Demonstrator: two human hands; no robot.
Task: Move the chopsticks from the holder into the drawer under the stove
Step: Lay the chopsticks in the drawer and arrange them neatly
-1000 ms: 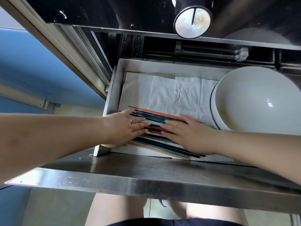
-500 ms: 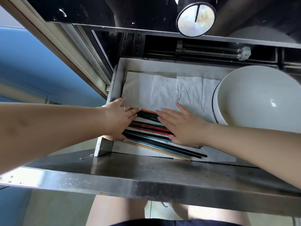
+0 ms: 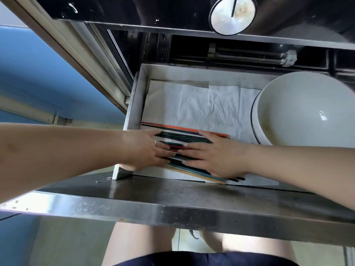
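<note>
In the near left corner of the open drawer (image 3: 137, 104), the chopsticks (image 3: 184, 134) lie flat in a loose fan on white paper lining (image 3: 201, 104), orange, dark green, red and pale wood ones mixed, their ends uneven. We judge them light, stiff and smooth, likely to roll or skid on the paper, so we would square them by pressing from both ends and sides at once rather than pinching any single stick. Our left hand (image 3: 146, 150) lies over their left ends, our right hand (image 3: 215, 156) over the right part; each grip is flat and spread, fingers extended, resting on the sticks and closed around nothing. To the right, a stack of white bowls (image 3: 307, 112) sits close but apart from the bundle. Nearest us runs the steel drawer front (image 3: 172, 208).
</note>
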